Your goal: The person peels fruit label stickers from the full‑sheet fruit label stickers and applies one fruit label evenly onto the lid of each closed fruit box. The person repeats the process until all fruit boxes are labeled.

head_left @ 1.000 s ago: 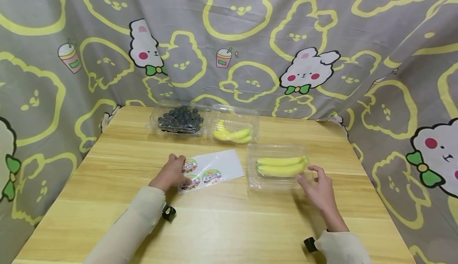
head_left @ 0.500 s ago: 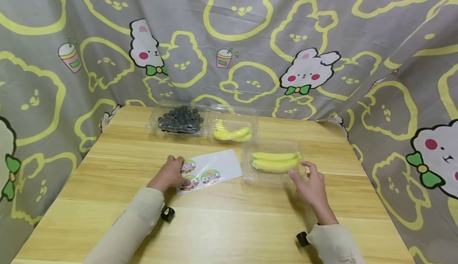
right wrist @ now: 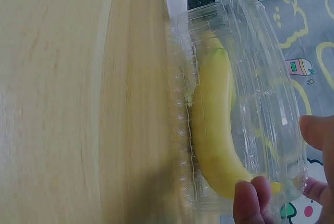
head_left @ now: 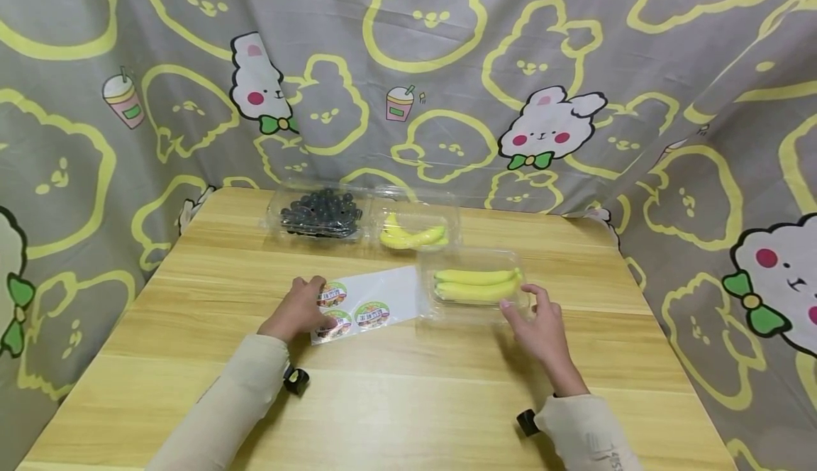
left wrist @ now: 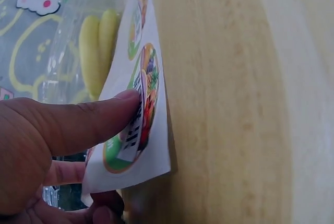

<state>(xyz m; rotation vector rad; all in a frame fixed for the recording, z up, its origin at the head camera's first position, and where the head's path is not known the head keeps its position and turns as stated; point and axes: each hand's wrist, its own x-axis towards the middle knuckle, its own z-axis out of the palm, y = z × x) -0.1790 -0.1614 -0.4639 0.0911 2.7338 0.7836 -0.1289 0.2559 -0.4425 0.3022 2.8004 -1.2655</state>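
Note:
My left hand pinches the left end of a white sticker sheet. In the left wrist view the thumb presses on a round fruit sticker with a barcode strip, and fingers curl behind the sheet. Three stickers show on it in the head view. At the right, my right hand grips the right end of a clear plastic clamshell box, thumb and fingers around its corner. Bananas lie inside the closed box. The box's left edge overlaps the sheet's right end in the head view.
Behind, a clear clamshell of dark grapes stands beside another clamshell with bananas. All stand on a wooden table. A grey patterned curtain hangs around its back and sides.
My right hand has moved the banana box left and slightly farther back, up to the sheet's right end. The sheet has shifted slightly left with my left hand, which keeps its pinch.

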